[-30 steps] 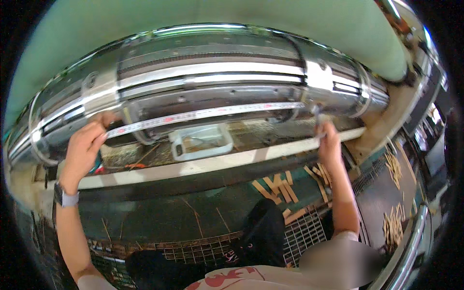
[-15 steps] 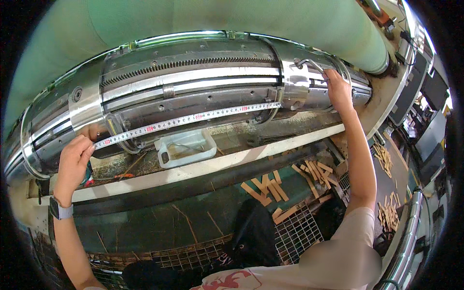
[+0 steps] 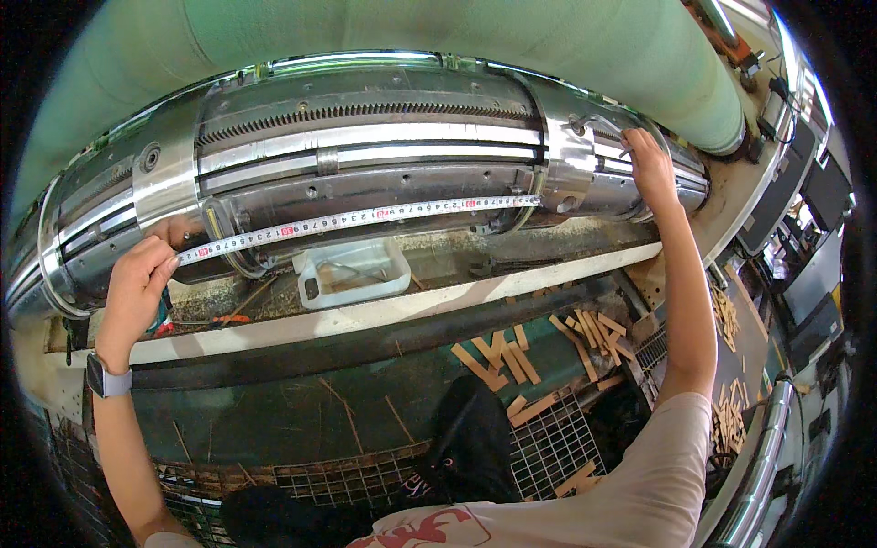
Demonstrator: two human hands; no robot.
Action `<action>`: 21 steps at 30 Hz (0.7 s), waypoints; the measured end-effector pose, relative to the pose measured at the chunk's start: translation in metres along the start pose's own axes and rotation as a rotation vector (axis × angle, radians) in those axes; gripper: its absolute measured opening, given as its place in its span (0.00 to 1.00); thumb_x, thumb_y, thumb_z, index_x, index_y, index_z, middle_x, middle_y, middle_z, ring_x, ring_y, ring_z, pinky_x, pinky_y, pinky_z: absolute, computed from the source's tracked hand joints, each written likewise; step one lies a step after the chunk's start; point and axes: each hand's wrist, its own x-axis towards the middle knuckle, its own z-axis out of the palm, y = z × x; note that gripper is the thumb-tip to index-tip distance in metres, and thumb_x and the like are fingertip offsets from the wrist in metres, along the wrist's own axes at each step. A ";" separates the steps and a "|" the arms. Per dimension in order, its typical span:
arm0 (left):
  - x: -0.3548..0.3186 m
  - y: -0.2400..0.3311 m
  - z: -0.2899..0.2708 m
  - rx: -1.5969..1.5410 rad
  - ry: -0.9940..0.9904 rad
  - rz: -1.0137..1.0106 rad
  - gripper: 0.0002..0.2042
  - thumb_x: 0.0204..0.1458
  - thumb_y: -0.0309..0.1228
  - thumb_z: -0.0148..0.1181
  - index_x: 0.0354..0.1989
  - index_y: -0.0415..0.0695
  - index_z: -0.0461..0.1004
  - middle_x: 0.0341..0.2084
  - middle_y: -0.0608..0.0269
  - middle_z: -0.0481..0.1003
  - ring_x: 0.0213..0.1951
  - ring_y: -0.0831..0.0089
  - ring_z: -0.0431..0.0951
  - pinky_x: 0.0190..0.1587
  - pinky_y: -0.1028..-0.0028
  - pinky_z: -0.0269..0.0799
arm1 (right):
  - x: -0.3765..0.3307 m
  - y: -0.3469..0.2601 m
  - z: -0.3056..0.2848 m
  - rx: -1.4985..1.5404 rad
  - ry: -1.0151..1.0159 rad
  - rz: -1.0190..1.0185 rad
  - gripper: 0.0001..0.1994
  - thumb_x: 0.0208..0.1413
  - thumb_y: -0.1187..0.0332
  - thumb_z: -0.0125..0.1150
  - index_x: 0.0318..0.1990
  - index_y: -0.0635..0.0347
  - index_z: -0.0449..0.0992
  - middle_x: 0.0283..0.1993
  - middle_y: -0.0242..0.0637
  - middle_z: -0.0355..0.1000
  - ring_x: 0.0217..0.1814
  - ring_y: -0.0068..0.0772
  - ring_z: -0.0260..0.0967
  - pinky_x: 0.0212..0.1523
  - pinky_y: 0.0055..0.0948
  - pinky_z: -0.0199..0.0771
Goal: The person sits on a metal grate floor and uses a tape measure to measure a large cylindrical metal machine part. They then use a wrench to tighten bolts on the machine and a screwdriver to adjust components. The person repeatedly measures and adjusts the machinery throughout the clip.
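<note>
A steel cylinder (image 3: 420,181) with rings and lengthwise slots lies before me. A white tape measure (image 3: 365,217) is stretched along its near side. My left hand (image 3: 137,285), a watch at its wrist, is closed on the tape's left end between thumb and fingers. The tape's other end reaches the right ring (image 3: 568,164). My right hand (image 3: 652,173) is closed on the long arm of a hex key (image 3: 601,121). The key's short end sits at a hole in that ring. My fingers partly hide the far end of the key.
Below the cylinder, a white plastic tray (image 3: 354,290) with metal tools stands on a ledge (image 3: 438,311). A large green roller (image 3: 384,32) runs behind. Wooden strips (image 3: 498,358) lie on a green surface, beside a metal grid (image 3: 557,443). A black panel (image 3: 781,187) stands at right.
The whole view has shifted slightly. My right hand still grips the hex key, its fingers a little higher, and my left hand still pinches the tape. The tape lies along the same line.
</note>
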 end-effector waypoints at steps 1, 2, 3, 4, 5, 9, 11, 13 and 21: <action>0.000 -0.001 0.000 0.021 -0.009 0.005 0.08 0.50 0.27 0.50 0.25 0.35 0.61 0.21 0.51 0.59 0.26 0.53 0.63 0.29 0.66 0.60 | 0.001 0.000 0.001 0.023 0.008 -0.018 0.09 0.49 0.76 0.49 0.39 0.55 0.66 0.36 0.40 0.66 0.39 0.50 0.66 0.34 0.43 0.67; -0.002 -0.003 -0.002 0.045 -0.021 0.004 0.08 0.50 0.27 0.51 0.26 0.35 0.62 0.21 0.51 0.60 0.26 0.53 0.63 0.30 0.66 0.60 | 0.003 -0.001 0.003 0.015 -0.004 -0.024 0.09 0.50 0.76 0.48 0.40 0.55 0.66 0.36 0.40 0.66 0.40 0.50 0.66 0.35 0.43 0.67; -0.004 -0.006 -0.003 0.070 -0.033 0.000 0.08 0.50 0.27 0.51 0.26 0.35 0.62 0.22 0.51 0.60 0.27 0.53 0.64 0.31 0.66 0.61 | 0.004 0.001 0.006 0.009 -0.016 -0.031 0.09 0.50 0.75 0.47 0.40 0.55 0.66 0.37 0.40 0.66 0.40 0.50 0.66 0.35 0.42 0.67; -0.004 -0.007 -0.005 0.072 -0.029 0.004 0.08 0.50 0.27 0.51 0.26 0.35 0.62 0.22 0.51 0.61 0.27 0.53 0.64 0.31 0.66 0.61 | 0.007 0.003 0.009 0.006 -0.027 -0.040 0.09 0.51 0.75 0.46 0.40 0.55 0.66 0.37 0.41 0.66 0.41 0.50 0.66 0.36 0.42 0.67; -0.005 -0.010 -0.002 0.072 -0.030 -0.004 0.08 0.50 0.27 0.51 0.27 0.35 0.62 0.23 0.51 0.61 0.28 0.53 0.65 0.31 0.66 0.62 | 0.009 -0.002 0.010 0.021 -0.069 -0.030 0.09 0.52 0.74 0.45 0.40 0.56 0.66 0.37 0.42 0.66 0.42 0.49 0.66 0.38 0.41 0.67; 0.001 -0.008 0.002 0.060 -0.002 0.088 0.08 0.51 0.28 0.51 0.27 0.36 0.63 0.24 0.50 0.64 0.30 0.52 0.66 0.33 0.65 0.63 | -0.002 0.063 0.029 -0.053 -0.044 -0.084 0.15 0.52 0.75 0.45 0.48 0.55 0.69 0.52 0.46 0.66 0.53 0.48 0.64 0.52 0.35 0.66; 0.002 -0.014 0.000 0.067 -0.017 0.103 0.08 0.51 0.29 0.51 0.27 0.36 0.64 0.24 0.51 0.64 0.29 0.53 0.67 0.33 0.65 0.63 | 0.004 0.076 0.033 -0.079 -0.106 -0.118 0.16 0.51 0.77 0.45 0.49 0.58 0.68 0.49 0.48 0.66 0.51 0.50 0.64 0.50 0.37 0.66; 0.002 -0.015 -0.001 0.088 -0.064 0.058 0.08 0.52 0.29 0.51 0.27 0.36 0.64 0.23 0.52 0.64 0.29 0.54 0.66 0.33 0.65 0.63 | 0.005 0.065 0.034 -0.059 -0.079 -0.176 0.15 0.51 0.77 0.44 0.47 0.61 0.67 0.47 0.48 0.67 0.49 0.51 0.65 0.48 0.38 0.66; -0.004 -0.023 -0.001 0.103 -0.063 0.080 0.09 0.52 0.30 0.50 0.27 0.38 0.63 0.23 0.52 0.64 0.29 0.52 0.66 0.31 0.62 0.62 | -0.022 0.009 0.020 0.166 -0.231 0.121 0.13 0.55 0.75 0.43 0.49 0.63 0.65 0.44 0.51 0.70 0.45 0.53 0.69 0.43 0.40 0.67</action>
